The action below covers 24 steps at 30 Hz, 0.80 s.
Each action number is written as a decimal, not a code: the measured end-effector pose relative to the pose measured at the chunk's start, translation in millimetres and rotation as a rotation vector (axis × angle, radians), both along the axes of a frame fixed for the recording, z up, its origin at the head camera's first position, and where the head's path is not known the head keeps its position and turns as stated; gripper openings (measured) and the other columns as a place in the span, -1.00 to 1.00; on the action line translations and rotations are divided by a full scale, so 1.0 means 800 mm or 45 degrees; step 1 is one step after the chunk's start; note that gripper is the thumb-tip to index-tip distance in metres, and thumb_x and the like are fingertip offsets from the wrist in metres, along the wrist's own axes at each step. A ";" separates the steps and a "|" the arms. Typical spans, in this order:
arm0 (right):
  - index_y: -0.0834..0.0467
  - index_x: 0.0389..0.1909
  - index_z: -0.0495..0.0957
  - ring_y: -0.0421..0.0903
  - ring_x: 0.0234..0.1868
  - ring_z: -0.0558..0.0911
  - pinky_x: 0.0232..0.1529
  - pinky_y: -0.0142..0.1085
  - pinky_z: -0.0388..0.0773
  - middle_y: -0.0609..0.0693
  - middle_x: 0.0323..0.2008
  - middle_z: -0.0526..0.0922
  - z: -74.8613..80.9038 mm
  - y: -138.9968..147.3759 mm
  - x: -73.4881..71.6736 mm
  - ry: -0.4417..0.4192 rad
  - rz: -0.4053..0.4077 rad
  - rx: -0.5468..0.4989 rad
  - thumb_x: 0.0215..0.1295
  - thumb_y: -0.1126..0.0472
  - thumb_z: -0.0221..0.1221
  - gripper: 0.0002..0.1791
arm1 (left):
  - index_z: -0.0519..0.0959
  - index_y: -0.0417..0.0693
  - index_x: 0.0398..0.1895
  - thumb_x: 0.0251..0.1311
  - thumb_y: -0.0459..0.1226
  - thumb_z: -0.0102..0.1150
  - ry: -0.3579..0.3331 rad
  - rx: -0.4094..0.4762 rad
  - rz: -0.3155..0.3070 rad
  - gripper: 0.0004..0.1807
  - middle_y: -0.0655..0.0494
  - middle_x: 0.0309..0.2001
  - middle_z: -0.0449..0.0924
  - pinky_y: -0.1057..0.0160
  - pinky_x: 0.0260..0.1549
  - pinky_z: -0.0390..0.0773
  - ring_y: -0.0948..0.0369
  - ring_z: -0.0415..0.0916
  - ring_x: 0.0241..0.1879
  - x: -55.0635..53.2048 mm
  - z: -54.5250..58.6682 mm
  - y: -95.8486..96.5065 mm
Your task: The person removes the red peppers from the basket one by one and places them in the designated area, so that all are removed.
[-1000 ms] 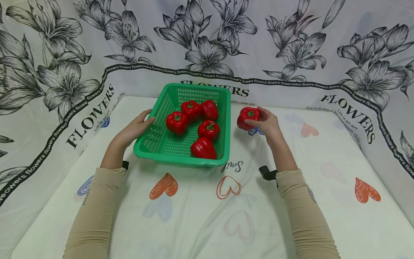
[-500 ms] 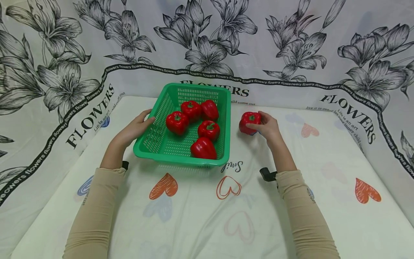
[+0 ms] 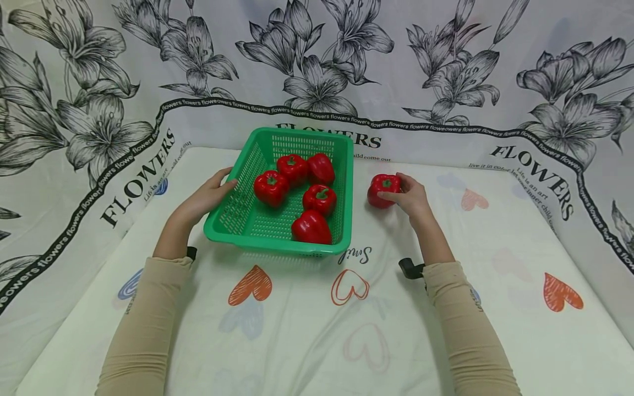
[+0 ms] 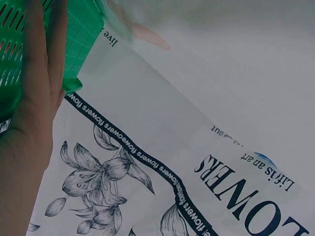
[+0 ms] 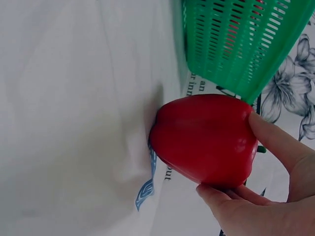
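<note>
In the head view, my right hand point(image 3: 413, 198) holds a red bell pepper point(image 3: 381, 190) by its side, stem up, right of the green basket. The right wrist view shows thumb and fingers point(image 5: 278, 137) on opposite sides of this bell pepper point(image 5: 204, 140), near its stem end, with its bottom right at the cloth. My left hand point(image 3: 203, 199) rests against the left side of the green plastic basket point(image 3: 277, 242). Straight fingers point(image 4: 35, 59) lie along the basket's slotted wall point(image 4: 81, 39) in the left wrist view. Several more red bell peppers point(image 3: 311, 226) lie inside the basket.
A pale tablecloth point(image 3: 297, 341) printed with hearts covers the table. Behind it rises a white flower-print cloth point(image 3: 386, 93). The basket's right wall point(image 3: 348, 192) stands a short way left of the held pepper. A dark wrist mount point(image 3: 410, 268) sticks out from the right wrist.
My right hand and its bell pepper have moved slightly down in the head view, toward me, onto the cloth. My left hand and the basket have stayed in place.
</note>
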State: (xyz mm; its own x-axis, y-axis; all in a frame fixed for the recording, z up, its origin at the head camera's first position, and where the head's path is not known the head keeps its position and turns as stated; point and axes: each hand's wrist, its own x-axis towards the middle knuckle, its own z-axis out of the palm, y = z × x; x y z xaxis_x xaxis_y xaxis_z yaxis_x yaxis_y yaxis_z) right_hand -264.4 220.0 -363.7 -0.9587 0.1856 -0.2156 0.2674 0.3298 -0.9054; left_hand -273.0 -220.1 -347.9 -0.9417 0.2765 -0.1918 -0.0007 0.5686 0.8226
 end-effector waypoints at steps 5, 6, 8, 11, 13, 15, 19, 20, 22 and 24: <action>0.04 0.55 -0.03 0.05 0.56 0.08 0.46 -0.05 0.19 0.05 0.54 0.09 -0.001 0.000 -0.001 -0.001 -0.001 0.000 0.26 0.19 0.29 -0.06 | -0.28 0.03 0.59 0.54 0.01 -0.39 -0.003 -0.001 0.003 -0.30 -0.35 0.48 -0.02 -0.34 0.26 0.26 -0.27 0.29 0.30 0.001 0.001 0.001; 0.04 0.55 -0.03 0.05 0.56 0.07 0.46 -0.05 0.19 0.05 0.54 0.08 -0.001 0.000 -0.001 0.001 -0.002 0.000 0.26 0.19 0.29 -0.06 | -0.28 0.03 0.59 0.54 0.01 -0.39 0.000 -0.002 0.004 -0.30 -0.35 0.48 -0.01 -0.34 0.25 0.27 -0.27 0.30 0.30 0.001 0.001 0.001; 0.04 0.55 -0.04 0.05 0.56 0.06 0.46 -0.04 0.19 0.05 0.55 0.06 -0.001 0.000 -0.001 0.001 0.001 0.004 0.26 0.19 0.29 -0.05 | -0.28 0.02 0.59 0.54 0.01 -0.39 0.002 -0.002 0.002 -0.30 -0.35 0.48 -0.02 -0.33 0.25 0.27 -0.27 0.30 0.29 0.001 0.001 0.001; 0.03 0.55 -0.02 0.05 0.56 0.05 0.46 -0.01 0.19 0.04 0.55 0.05 0.000 0.001 -0.001 -0.003 -0.006 0.006 0.24 0.19 0.30 -0.05 | -0.29 0.03 0.59 0.54 0.03 -0.39 0.001 0.001 -0.005 -0.30 -0.35 0.48 -0.02 -0.31 0.25 0.29 -0.26 0.32 0.28 0.002 0.002 0.001; 0.04 0.55 -0.02 0.04 0.57 0.05 0.46 -0.02 0.19 0.03 0.55 0.05 0.001 0.001 0.000 -0.003 -0.001 0.005 0.25 0.19 0.29 -0.06 | -0.29 0.03 0.59 0.54 0.04 -0.39 -0.001 0.001 -0.008 -0.29 -0.35 0.48 -0.01 -0.30 0.24 0.31 -0.25 0.34 0.27 0.002 0.002 0.001; 0.04 0.55 -0.02 0.03 0.57 0.05 0.46 -0.04 0.19 0.02 0.55 0.04 0.002 0.001 0.000 -0.003 0.000 -0.002 0.26 0.19 0.28 -0.08 | -0.29 0.04 0.59 0.54 0.04 -0.39 -0.003 0.000 -0.010 -0.29 -0.35 0.48 0.00 -0.29 0.24 0.32 -0.25 0.34 0.26 0.002 0.003 0.000; 0.06 0.55 -0.03 0.03 0.57 0.03 0.47 -0.08 0.18 0.02 0.55 0.03 0.004 0.003 0.001 0.012 0.014 -0.007 0.28 0.18 0.27 -0.08 | -0.29 0.03 0.59 0.53 0.05 -0.39 -0.002 0.000 -0.010 -0.29 -0.35 0.48 -0.01 -0.30 0.25 0.30 -0.26 0.32 0.28 0.002 0.002 0.000; 0.06 0.55 -0.03 0.04 0.57 0.03 0.47 -0.08 0.18 0.02 0.55 0.03 0.005 0.003 0.002 0.016 0.016 -0.011 0.28 0.18 0.27 -0.08 | -0.29 0.03 0.59 0.53 0.05 -0.39 -0.002 0.002 -0.011 -0.28 -0.35 0.49 -0.02 -0.31 0.25 0.28 -0.26 0.31 0.29 0.002 0.002 -0.001; 0.07 0.55 -0.03 0.03 0.57 0.03 0.47 -0.08 0.17 0.02 0.55 0.03 0.006 0.004 0.002 0.030 0.020 -0.012 0.28 0.17 0.27 -0.08 | -0.29 0.02 0.59 0.53 0.05 -0.39 0.001 0.001 -0.013 -0.28 -0.34 0.49 -0.02 -0.31 0.25 0.29 -0.26 0.31 0.29 0.002 0.002 -0.001; 0.08 0.55 -0.03 0.01 0.57 0.02 0.48 -0.10 0.16 0.02 0.55 0.03 0.008 0.003 0.003 0.043 0.024 -0.019 0.28 0.16 0.27 -0.08 | -0.29 0.02 0.59 0.53 0.05 -0.39 0.002 0.000 -0.016 -0.28 -0.34 0.49 -0.02 -0.30 0.25 0.30 -0.26 0.32 0.28 0.003 0.002 -0.001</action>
